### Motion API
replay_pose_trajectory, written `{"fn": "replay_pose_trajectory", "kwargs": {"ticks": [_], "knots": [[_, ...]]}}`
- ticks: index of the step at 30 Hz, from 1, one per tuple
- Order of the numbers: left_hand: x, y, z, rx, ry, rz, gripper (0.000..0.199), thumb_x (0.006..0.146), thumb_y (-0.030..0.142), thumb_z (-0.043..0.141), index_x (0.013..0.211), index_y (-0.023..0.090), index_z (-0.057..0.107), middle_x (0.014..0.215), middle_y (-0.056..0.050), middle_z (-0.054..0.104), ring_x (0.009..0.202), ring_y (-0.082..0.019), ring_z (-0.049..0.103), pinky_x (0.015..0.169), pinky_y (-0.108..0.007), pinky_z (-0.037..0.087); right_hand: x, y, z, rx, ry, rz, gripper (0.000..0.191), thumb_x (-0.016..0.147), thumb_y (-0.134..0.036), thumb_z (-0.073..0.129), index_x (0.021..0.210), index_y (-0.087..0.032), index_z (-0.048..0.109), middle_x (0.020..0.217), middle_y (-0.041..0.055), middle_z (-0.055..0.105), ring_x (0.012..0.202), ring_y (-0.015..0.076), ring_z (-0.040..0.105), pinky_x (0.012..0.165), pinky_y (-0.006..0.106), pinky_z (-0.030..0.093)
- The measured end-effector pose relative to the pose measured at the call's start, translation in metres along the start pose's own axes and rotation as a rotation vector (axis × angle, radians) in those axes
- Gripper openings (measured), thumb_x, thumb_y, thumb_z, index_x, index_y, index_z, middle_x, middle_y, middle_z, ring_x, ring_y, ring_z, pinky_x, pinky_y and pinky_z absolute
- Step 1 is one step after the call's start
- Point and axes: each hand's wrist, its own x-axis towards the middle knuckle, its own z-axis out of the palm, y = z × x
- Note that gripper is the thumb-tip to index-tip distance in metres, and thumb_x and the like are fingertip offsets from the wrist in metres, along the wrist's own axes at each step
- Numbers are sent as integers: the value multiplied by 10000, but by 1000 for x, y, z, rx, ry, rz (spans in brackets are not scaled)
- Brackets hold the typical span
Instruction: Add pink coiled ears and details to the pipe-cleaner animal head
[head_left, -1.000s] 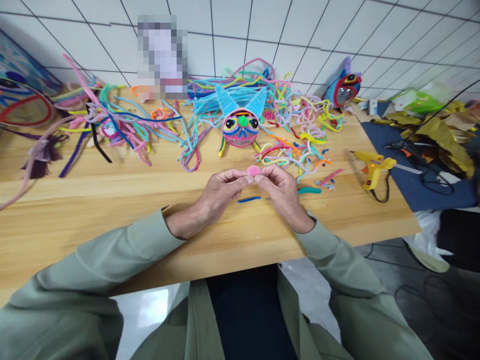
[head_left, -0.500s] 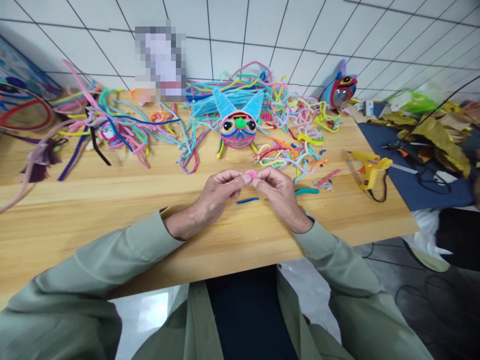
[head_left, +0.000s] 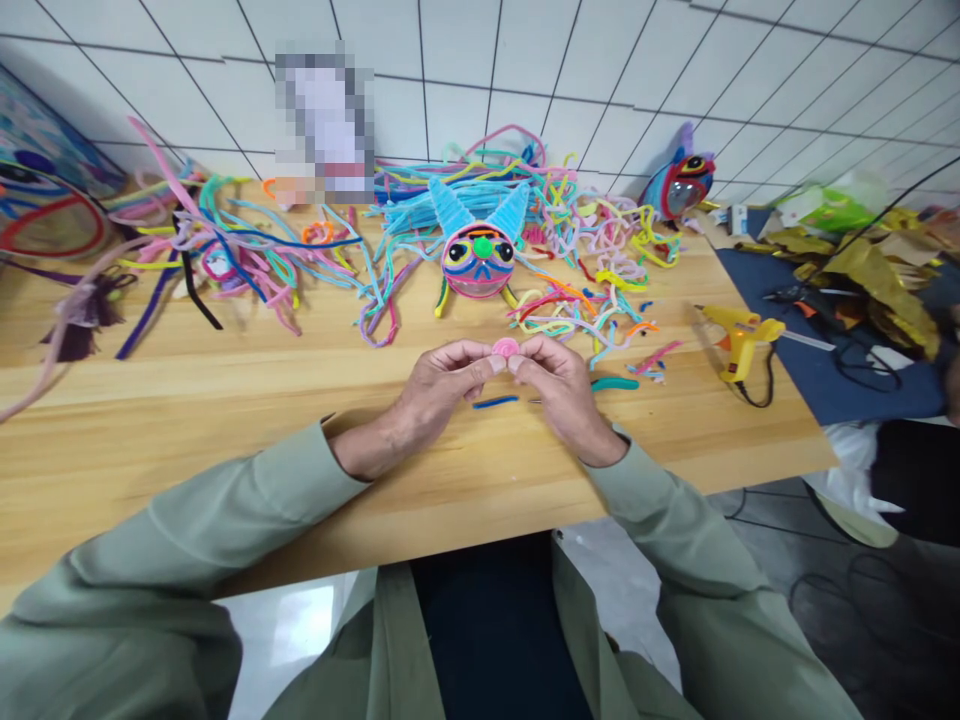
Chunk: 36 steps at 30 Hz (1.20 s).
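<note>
A small pink disc (head_left: 506,348) is pinched between the fingertips of both hands above the wooden table. My left hand (head_left: 442,385) grips its left side, and my right hand (head_left: 559,385) grips its right side. Just beyond the hands stands a colourful animal head (head_left: 478,265) with two light blue ears and a green nose. A short blue strip (head_left: 495,401) lies on the table below the disc. Beside my right hand is a teal-handled tool (head_left: 615,383), partly hidden by that hand.
Piles of pipe cleaners (head_left: 592,225) spread along the back of the table (head_left: 285,385). A yellow glue gun (head_left: 742,340) lies at the right. A second animal head (head_left: 681,185) stands at the back right, near gold scraps (head_left: 874,280).
The pink disc has turned so that more of its round face shows. Both hands have stayed almost in place, with the fingertips shifted slightly.
</note>
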Motion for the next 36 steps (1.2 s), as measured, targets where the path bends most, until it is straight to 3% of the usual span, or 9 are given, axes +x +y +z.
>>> {"fn": "replay_pose_trajectory", "kwargs": {"ticks": [10,15,25,36], "knots": [[2,-4,-4,26,-19,25,414,690,540,1025,849,207,836,681,27,651,606,-91,473,591,-257,398,1,1,-2,33,-29,24,265,851,-437,812,773,-245,648,721,-39,578,717,148,486,696,311,428],[1,-2,-3,-16,-34,22,399,689,509,1029,863,208,833,774,17,704,613,-80,470,588,-250,396,-1,0,-1,13,-16,-14,278,854,-442,834,780,-245,652,744,-35,594,735,152,508,711,313,448],[0,-2,-5,40,-26,39,334,720,498,994,814,219,837,702,20,652,631,-101,476,620,-266,416,-3,-2,-1,-18,-47,2,276,862,-448,820,779,-245,653,740,-30,594,732,152,510,697,310,452],[1,-2,-4,43,-38,28,434,666,537,1046,878,212,850,772,8,738,642,-96,509,616,-257,426,-3,0,-1,52,-27,-29,211,874,-385,800,787,-246,668,737,-41,605,717,144,517,727,317,470]]}}
